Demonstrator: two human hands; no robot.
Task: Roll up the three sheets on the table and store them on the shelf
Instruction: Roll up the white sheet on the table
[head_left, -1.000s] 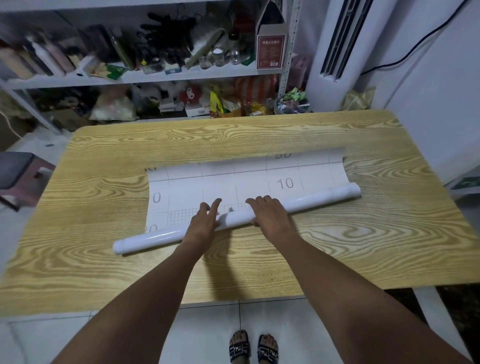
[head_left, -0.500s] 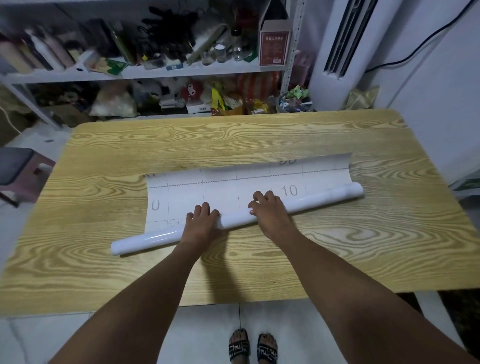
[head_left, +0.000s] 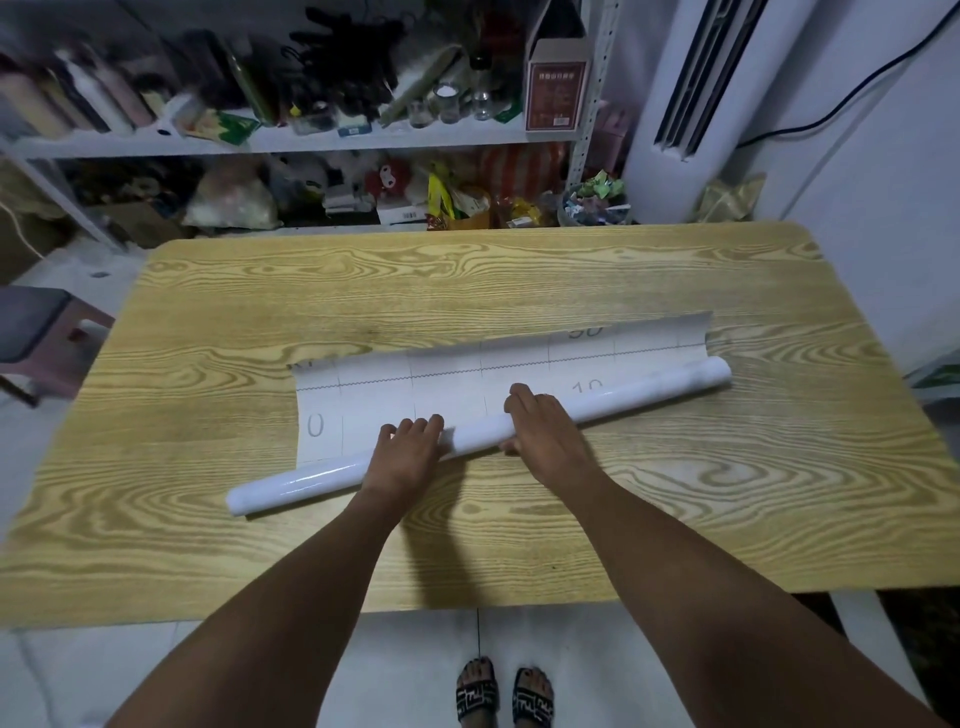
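Note:
A white sheet (head_left: 447, 374) with a printed grid and numbers lies across the middle of the wooden table (head_left: 467, 280). Its near part is wound into a long white roll (head_left: 649, 397) that runs diagonally from lower left to upper right. My left hand (head_left: 408, 452) and my right hand (head_left: 545, 431) both rest on the middle of the roll, fingers curled over its top and thumbs at its near side. The flat part of the sheet stretches away behind the roll. I see only this one sheet on the table.
A white metal shelf (head_left: 363, 137) crowded with bottles, jars, bags and a cardboard box (head_left: 556, 88) stands behind the table. A white standing air conditioner (head_left: 691, 93) is at the back right. A dark stool (head_left: 31, 332) sits left of the table.
Both hands have pushed the roll away from me. More of the sheet is wound in, and the flat part has grown shorter.

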